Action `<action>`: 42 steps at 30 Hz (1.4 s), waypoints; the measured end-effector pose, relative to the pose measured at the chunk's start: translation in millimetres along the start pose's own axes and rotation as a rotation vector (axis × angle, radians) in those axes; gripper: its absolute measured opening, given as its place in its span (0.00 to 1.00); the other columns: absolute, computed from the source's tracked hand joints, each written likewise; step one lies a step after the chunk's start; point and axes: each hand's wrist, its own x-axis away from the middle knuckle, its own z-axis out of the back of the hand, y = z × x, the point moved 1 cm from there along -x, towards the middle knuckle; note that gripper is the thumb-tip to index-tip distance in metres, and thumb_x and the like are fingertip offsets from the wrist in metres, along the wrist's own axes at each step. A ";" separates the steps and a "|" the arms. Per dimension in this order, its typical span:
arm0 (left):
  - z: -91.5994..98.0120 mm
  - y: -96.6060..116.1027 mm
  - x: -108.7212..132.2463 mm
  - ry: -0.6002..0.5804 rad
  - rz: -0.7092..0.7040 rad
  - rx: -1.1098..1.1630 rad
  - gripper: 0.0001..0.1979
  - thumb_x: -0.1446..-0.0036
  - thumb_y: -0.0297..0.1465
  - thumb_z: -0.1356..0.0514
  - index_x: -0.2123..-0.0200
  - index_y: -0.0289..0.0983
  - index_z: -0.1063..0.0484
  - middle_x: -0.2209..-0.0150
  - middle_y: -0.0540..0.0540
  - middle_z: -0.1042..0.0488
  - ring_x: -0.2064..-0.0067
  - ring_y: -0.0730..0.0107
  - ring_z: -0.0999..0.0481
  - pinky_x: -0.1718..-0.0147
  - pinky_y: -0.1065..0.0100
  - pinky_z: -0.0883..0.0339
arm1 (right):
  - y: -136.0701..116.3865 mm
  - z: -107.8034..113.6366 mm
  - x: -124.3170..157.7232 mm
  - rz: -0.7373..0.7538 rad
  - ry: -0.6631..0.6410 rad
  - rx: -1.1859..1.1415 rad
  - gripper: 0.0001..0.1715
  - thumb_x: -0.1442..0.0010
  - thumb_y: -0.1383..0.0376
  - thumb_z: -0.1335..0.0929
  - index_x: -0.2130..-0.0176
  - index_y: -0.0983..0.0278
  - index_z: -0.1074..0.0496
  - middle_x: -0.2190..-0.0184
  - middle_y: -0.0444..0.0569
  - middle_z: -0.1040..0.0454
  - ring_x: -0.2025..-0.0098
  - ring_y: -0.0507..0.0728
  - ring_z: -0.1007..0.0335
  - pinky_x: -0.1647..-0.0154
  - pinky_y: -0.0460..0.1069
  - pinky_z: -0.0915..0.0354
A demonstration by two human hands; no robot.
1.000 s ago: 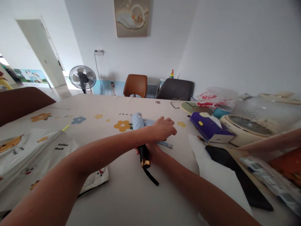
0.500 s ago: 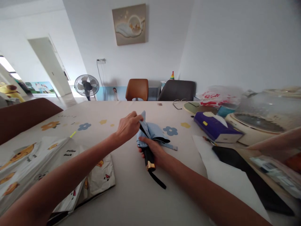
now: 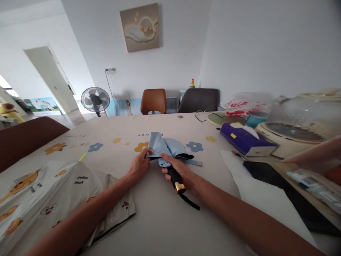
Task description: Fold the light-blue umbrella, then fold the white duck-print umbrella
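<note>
Blue umbrella (image 3: 160, 145) at mid-frame, just over or resting on the table (image 3: 151, 220); cannot tell which. Black handle (image 3: 175, 177) angles toward lower right, nearest the body, probably so one hand can steady it while the other manages the loose canopy (image 3: 174, 146). Right hand (image 3: 181, 170) curled round the handle's top, thumb against the canopy. Left hand (image 3: 139, 163) nearly closed, fingertips pinching the canopy's left edge; folds spread apart.
</note>
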 end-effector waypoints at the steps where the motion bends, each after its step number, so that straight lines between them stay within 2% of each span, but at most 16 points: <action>1: -0.5 -0.4 0.0 -0.011 -0.007 0.047 0.10 0.51 0.25 0.53 0.66 0.42 0.37 0.79 0.55 0.36 0.75 0.72 0.34 0.72 0.71 0.43 | -0.3 0.2 -0.3 -0.012 -0.007 0.004 0.18 0.48 0.53 0.31 0.73 0.64 0.39 0.83 0.40 0.40 0.85 0.46 0.44 0.92 0.39 0.47; 4: -0.6 -1.3 -0.1 -0.041 -0.018 0.122 0.09 0.51 0.25 0.53 0.66 0.41 0.39 0.79 0.55 0.38 0.76 0.73 0.36 0.72 0.72 0.44 | 0.4 2.9 -4.4 -0.010 -0.054 -0.022 0.25 0.47 0.45 0.36 0.74 0.64 0.40 0.84 0.40 0.41 0.86 0.46 0.47 0.92 0.39 0.48; 8: -0.6 -3.5 0.8 -0.005 -0.072 0.026 0.08 0.52 0.26 0.53 0.67 0.40 0.39 0.78 0.55 0.40 0.75 0.74 0.39 0.73 0.72 0.46 | 5.5 11.3 -15.2 0.000 -0.105 -0.038 0.27 0.46 0.42 0.39 0.73 0.64 0.40 0.84 0.40 0.41 0.86 0.46 0.46 0.92 0.40 0.47; 12: -1.3 -5.0 2.8 0.008 -0.107 -0.109 0.07 0.49 0.29 0.51 0.66 0.40 0.37 0.76 0.54 0.37 0.74 0.74 0.37 0.71 0.71 0.45 | 5.9 15.4 -18.5 -0.023 -0.074 0.021 0.22 0.46 0.48 0.35 0.73 0.64 0.39 0.84 0.41 0.40 0.86 0.46 0.45 0.91 0.40 0.46; 15: -1.4 -4.7 4.9 -0.032 -0.104 -0.156 0.06 0.48 0.30 0.52 0.68 0.40 0.36 0.73 0.52 0.32 0.73 0.73 0.36 0.71 0.71 0.44 | 0.5 10.3 -11.4 -0.010 -0.013 0.021 0.15 0.45 0.57 0.35 0.74 0.64 0.40 0.84 0.40 0.40 0.86 0.46 0.45 0.90 0.40 0.46; 17: -0.9 -5.0 5.5 -0.029 -0.094 -0.166 0.06 0.49 0.29 0.52 0.70 0.39 0.36 0.73 0.52 0.31 0.73 0.73 0.35 0.71 0.70 0.43 | -1.7 4.6 -5.2 -0.033 0.033 0.086 0.15 0.44 0.58 0.37 0.76 0.64 0.41 0.85 0.40 0.41 0.87 0.46 0.46 0.91 0.40 0.47; 21: 3.7 -6.7 -0.2 0.146 -0.075 -0.060 0.06 0.49 0.28 0.51 0.69 0.39 0.36 0.70 0.50 0.30 0.68 0.71 0.32 0.68 0.69 0.40 | 2.3 -5.0 0.8 0.030 0.148 0.204 0.16 0.44 0.59 0.38 0.78 0.64 0.40 0.88 0.40 0.40 0.89 0.47 0.45 0.91 0.42 0.45; 24: 10.2 -2.0 -12.1 0.291 0.017 0.130 0.07 0.48 0.32 0.49 0.66 0.37 0.35 0.66 0.47 0.31 0.65 0.69 0.31 0.68 0.69 0.37 | 9.7 -8.7 -0.7 0.080 0.224 0.255 0.17 0.45 0.60 0.37 0.81 0.65 0.39 0.90 0.42 0.39 0.90 0.49 0.43 0.92 0.43 0.44; 27: 14.9 13.2 -28.8 0.309 0.118 0.287 0.12 0.47 0.39 0.48 0.66 0.36 0.36 0.67 0.46 0.32 0.67 0.69 0.32 0.71 0.69 0.37 | 14.7 -10.8 -2.6 0.125 0.276 0.314 0.16 0.48 0.62 0.35 0.83 0.66 0.37 0.91 0.43 0.38 0.91 0.50 0.43 0.94 0.45 0.44; 30: 14.8 33.4 -46.8 0.311 0.149 0.287 0.17 0.47 0.45 0.48 0.71 0.35 0.36 0.73 0.49 0.35 0.71 0.71 0.35 0.73 0.69 0.41 | 16.3 -11.9 -3.4 0.171 0.286 0.387 0.15 0.49 0.63 0.35 0.83 0.66 0.37 0.91 0.43 0.37 0.91 0.51 0.42 0.93 0.45 0.42; 34: 8.6 49.9 -69.0 0.455 0.141 0.239 0.18 0.47 0.46 0.48 0.73 0.36 0.38 0.76 0.52 0.39 0.73 0.73 0.39 0.74 0.70 0.45 | 17.0 -11.6 -4.2 0.164 0.287 0.453 0.16 0.49 0.63 0.36 0.84 0.65 0.38 0.91 0.44 0.38 0.91 0.51 0.41 0.93 0.46 0.41; 37: 4.6 48.3 -81.3 0.505 0.169 0.245 0.16 0.45 0.43 0.49 0.76 0.36 0.39 0.78 0.53 0.41 0.74 0.74 0.41 0.74 0.70 0.47 | 18.2 -10.8 -5.2 0.154 0.282 0.455 0.14 0.50 0.63 0.36 0.83 0.64 0.38 0.91 0.43 0.38 0.91 0.51 0.42 0.94 0.46 0.41; 42: 0.9 27.9 -86.5 0.520 0.186 0.286 0.16 0.44 0.39 0.49 0.81 0.37 0.42 0.81 0.54 0.45 0.76 0.75 0.45 0.76 0.70 0.50 | 20.3 -10.0 -5.4 0.152 0.248 0.440 0.14 0.50 0.61 0.35 0.82 0.64 0.39 0.91 0.42 0.38 0.91 0.51 0.42 0.94 0.45 0.42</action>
